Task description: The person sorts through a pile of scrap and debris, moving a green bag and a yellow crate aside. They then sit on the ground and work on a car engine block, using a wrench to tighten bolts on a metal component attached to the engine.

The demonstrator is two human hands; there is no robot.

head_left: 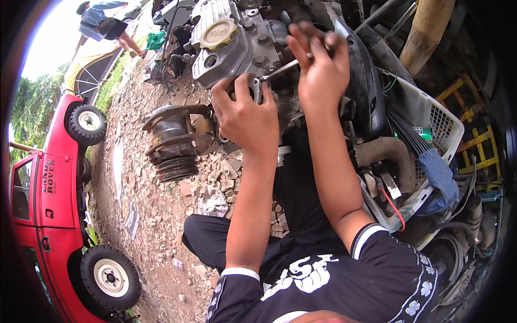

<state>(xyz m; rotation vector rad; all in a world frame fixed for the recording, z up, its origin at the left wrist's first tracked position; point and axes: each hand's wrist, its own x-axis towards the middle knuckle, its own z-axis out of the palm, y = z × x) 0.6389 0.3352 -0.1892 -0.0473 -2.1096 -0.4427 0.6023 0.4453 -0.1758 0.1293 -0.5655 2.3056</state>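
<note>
A partly dismantled metal engine (247, 40) stands at the top middle, with a yellowish round oil cap (218, 34) on its cover. My left hand (246, 116) is at its near edge, fingers bent and thumb closed around a ring-shaped metal piece (256, 90). My right hand (325, 75) is raised at the engine's right side, its fingertips smeared by motion. From its fingers a thin metal wrench (281, 70) slants down toward the ring-shaped piece. What the wrench's tip meets is unclear, and my fingers hide part of the ring.
Left below the engine is a ribbed pulley assembly (175, 142). A white crate (446, 121) with a thick hose (389, 156) and other parts stands at right. Broken stone covers the ground (161, 215). A red car (54, 199) and another person (105, 24) are at left.
</note>
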